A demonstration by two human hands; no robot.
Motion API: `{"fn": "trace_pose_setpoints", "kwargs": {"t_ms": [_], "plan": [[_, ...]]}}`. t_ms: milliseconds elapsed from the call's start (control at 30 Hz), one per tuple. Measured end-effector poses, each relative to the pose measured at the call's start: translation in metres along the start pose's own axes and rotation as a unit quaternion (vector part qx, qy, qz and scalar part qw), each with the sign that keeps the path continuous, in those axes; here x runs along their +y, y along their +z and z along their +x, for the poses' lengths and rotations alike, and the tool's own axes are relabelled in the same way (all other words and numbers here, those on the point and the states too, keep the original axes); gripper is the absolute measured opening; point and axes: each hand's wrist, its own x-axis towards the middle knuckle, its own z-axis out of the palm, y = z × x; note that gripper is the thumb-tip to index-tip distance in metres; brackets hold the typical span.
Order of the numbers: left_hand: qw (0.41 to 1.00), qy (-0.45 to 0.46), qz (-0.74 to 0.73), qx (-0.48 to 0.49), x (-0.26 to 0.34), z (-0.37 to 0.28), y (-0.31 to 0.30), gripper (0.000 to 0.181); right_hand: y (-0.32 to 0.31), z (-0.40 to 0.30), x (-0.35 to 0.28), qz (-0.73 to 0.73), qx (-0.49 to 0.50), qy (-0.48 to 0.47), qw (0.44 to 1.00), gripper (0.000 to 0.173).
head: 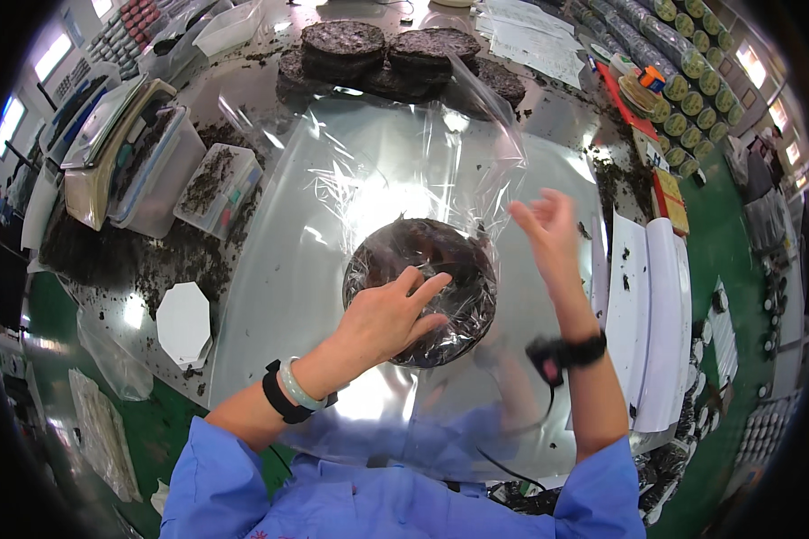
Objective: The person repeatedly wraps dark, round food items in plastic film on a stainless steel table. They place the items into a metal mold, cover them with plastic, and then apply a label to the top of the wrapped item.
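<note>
A round, dark cake of pressed flaky material (pixel 468 296) lies under crinkled clear plastic film (pixel 472 168) on a shiny sheet (pixel 539 290) in front of me. My left hand (pixel 394 313) rests on top of the covered cake with its fingers apart. To the right, my right hand (pixel 549 226) is raised beside the film's edge. It is blurred, its thumb stands away from the curled fingers, and I see nothing held in it. The film spreads from the cake towards the back of the table.
Several similar dark cakes (pixel 344 47) are stacked at the back. Plastic boxes (pixel 219 188) with dark flakes and white octagonal cards (pixel 183 323) lie left. Paper sheets (pixel 661 323) lie right, below an orange-topped tape roll (pixel 652 79). Wrapped stacks (pixel 691 101) stand beyond the table.
</note>
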Motion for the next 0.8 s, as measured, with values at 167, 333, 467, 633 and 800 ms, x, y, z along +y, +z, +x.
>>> {"fn": "trace_pose_setpoints", "kwargs": {"t_ms": [167,333,467,633,800], "plan": [[0.998,-0.025,0.042,-0.048,0.005,0.007,-0.005,0.073,0.041,0.016,-0.001,0.363,-0.255,0.122,0.888,0.037],[0.997,-0.029,0.03,-0.061,0.001,0.011,0.002,0.079,0.015,-0.001,-0.001,0.533,-0.158,0.17,0.814,0.033],[0.993,-0.04,0.065,-0.091,0.005,0.028,-0.002,0.068,0.002,-0.048,-0.033,0.286,-0.313,0.051,0.904,0.039],[0.999,0.029,-0.009,0.038,-0.013,0.015,0.022,0.026,0.016,-0.077,-0.027,-0.073,-0.338,-0.32,0.882,0.043],[0.984,-0.017,-0.019,0.179,-0.01,-0.035,0.003,0.035,0.022,-0.082,-0.022,-0.176,-0.36,-0.322,0.858,0.042]]}}
